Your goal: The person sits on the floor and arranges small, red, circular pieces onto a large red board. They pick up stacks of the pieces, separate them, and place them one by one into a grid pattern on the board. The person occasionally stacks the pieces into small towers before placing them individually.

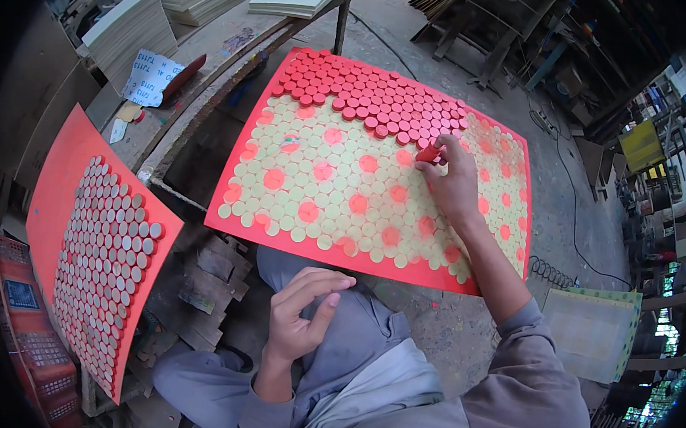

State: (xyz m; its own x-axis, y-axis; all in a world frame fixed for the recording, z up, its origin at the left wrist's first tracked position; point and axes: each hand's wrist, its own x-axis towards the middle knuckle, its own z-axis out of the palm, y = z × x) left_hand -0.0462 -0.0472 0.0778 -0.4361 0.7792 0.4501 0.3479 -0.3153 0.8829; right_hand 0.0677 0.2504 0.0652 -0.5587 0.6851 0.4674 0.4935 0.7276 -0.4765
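While pinched in the right hand (452, 180), looks small, light and hard: a red piece (427, 153), maybe one thick disc or a little pile; cannot tell which. Might slip a bit if smooth, but likely won't break or bend. Best to take hold round the side, with thumb and finger tips. Held that way now, with only a small gap between thumb and fingers, filled by the red piece. Sits over the board (359, 263), right by the red discs (344, 83) and near the pale green circles (345, 186). Cannot tell if touching down. See the left hand (302, 316) over the lap (359, 322), holding nothing, with thumb and fingers apart.
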